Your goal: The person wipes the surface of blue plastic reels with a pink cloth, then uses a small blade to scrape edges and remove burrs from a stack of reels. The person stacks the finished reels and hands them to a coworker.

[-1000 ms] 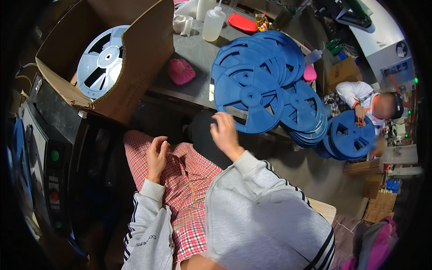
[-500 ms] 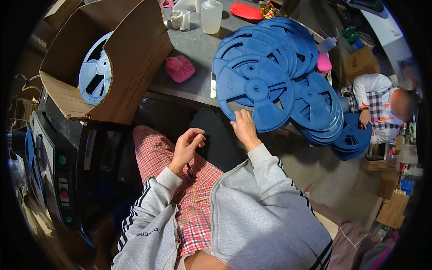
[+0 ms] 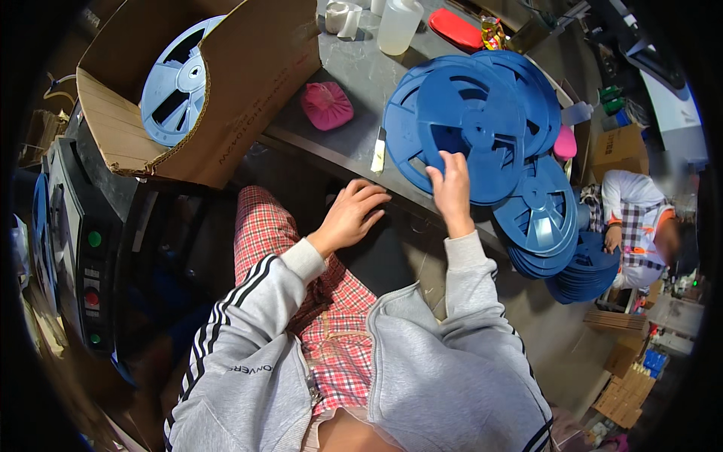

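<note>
Blue plastic reels (image 3: pixel 407 135) lie in an overlapping pile on the right of the grey table. My right hand (image 3: pixel 453 192) is at the lower-left rim of the topmost reel (image 3: pixel 497 147), its fingers bent over the face and the thumb beside a cutout. What lies under the palm is hidden. Over my dark-covered thigh, just short of the table edge, my left hand (image 3: pixel 350 217) holds nothing. Its fingers are slightly spread and reach to the right. More blue reels (image 3: pixel 538 215) are stacked right of my right hand.
An open cardboard box (image 3: pixel 248 83) at the left holds a reel (image 3: pixel 177 87). On the table (image 3: pixel 361 90) are a pink pouch (image 3: pixel 327 105), a slim yellowish tool (image 3: pixel 379 152), a bottle (image 3: pixel 399 26) and a red case (image 3: pixel 455 29). A black machine (image 3: pixel 83 256) stands left; another person (image 3: pixel 636 218) sits right.
My right hand has moved away and right, and the topmost reel has shifted that way and turned. My left hand has moved forward and right, its fingers uncurling. The whole view has shifted.
</note>
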`<state>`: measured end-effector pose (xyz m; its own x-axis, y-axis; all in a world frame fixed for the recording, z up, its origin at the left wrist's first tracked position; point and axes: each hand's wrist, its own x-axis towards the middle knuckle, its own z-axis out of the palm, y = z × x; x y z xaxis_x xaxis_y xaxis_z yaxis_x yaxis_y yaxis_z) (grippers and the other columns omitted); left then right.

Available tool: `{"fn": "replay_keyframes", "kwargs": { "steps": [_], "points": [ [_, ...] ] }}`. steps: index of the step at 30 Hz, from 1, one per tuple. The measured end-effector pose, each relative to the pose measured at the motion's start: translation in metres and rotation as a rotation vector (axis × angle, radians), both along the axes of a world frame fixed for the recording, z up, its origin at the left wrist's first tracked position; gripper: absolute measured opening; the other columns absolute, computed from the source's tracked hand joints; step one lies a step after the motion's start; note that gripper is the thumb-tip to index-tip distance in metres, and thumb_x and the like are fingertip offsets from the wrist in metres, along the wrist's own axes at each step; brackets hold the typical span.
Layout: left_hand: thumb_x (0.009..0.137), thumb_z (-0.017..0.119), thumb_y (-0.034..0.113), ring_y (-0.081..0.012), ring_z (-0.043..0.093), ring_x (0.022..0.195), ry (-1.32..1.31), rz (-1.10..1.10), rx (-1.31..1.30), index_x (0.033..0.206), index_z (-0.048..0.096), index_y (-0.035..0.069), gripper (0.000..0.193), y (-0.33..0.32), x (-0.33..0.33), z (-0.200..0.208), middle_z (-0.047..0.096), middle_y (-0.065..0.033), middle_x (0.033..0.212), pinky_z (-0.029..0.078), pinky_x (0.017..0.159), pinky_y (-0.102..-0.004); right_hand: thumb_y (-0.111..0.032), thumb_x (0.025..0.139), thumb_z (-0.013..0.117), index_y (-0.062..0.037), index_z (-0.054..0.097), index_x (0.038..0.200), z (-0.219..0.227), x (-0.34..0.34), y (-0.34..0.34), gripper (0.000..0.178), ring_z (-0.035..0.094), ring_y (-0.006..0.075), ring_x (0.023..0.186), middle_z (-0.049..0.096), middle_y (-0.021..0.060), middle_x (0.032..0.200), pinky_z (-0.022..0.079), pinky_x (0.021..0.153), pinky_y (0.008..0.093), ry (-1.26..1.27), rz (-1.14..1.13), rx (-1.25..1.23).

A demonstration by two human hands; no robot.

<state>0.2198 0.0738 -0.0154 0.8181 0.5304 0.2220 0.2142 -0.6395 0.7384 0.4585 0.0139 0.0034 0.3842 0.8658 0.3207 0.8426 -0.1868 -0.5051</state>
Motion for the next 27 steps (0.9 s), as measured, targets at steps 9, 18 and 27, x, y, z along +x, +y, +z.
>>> {"fn": "replay_keyframes", "kwargs": {
  "steps": [9, 18, 27],
  "points": [
    [0.093, 0.059, 0.045, -0.0391, 0.034, 0.14, 0.326, 0.068, 0.272, 0.131, 0.055, 0.005, 0.055, 0.029, 0.031, -0.054, 0.051, -0.0114, 0.143, 0.03, 0.11, -0.051, -0.017, 0.073, 0.081, -0.0022, 0.061, 0.104, -0.067, -0.02, -0.002, 0.039, 0.053, 0.0327, 0.105, 0.056, 0.0143, 0.103, 0.043, 0.086, 0.045, -0.243, -0.005, -0.267],
    [0.093, 0.061, 0.042, -0.0418, 0.031, 0.141, 0.383, 0.2, 0.131, 0.132, 0.053, -0.002, 0.059, 0.022, 0.036, -0.051, 0.044, -0.013, 0.15, 0.04, 0.1, -0.0514, -0.014, 0.072, 0.078, 0.0016, 0.055, 0.104, -0.054, 0.012, 0.014, 0.043, 0.058, 0.0387, 0.095, 0.053, 0.0207, 0.104, 0.05, 0.079, 0.0452, -0.173, 0.181, -0.239],
    [0.095, 0.058, 0.042, -0.0382, 0.025, 0.145, 0.425, 0.211, 0.138, 0.137, 0.05, 0.0, 0.06, 0.018, 0.037, -0.051, 0.039, -0.01, 0.154, 0.037, 0.1, -0.0539, -0.018, 0.066, 0.079, 0.0016, 0.058, 0.111, -0.061, 0.032, 0.042, 0.053, 0.055, 0.0391, 0.106, 0.058, 0.0204, 0.111, 0.048, 0.091, 0.0473, -0.322, 0.057, -0.48]
  ]
}}
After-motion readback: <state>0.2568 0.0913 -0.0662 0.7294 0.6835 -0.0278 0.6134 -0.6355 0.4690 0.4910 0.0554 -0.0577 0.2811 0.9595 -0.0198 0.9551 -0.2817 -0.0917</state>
